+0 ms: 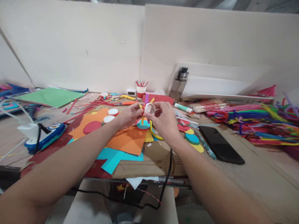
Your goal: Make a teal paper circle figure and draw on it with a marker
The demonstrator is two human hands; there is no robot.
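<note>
Between both hands, above the paper pile, is a small round cup-like piece, red outside and white with a pale rim, with purple and yellow-orange strips sticking out. My left hand pinches its left side with the fingertips. From the right, my right hand grips its rim between thumb and fingers. Just below lie a blue disc and a curved yellow pipe cleaner. Orange paper sheets spread under my left wrist, near two white-topped round pieces and a red paper disc.
A black phone lies right of coloured paper discs. Pipe cleaners heap at the far right. At the back stand a bottle, a red-and-white cup and a timer. A blue power strip sits left; a black cable hangs in front.
</note>
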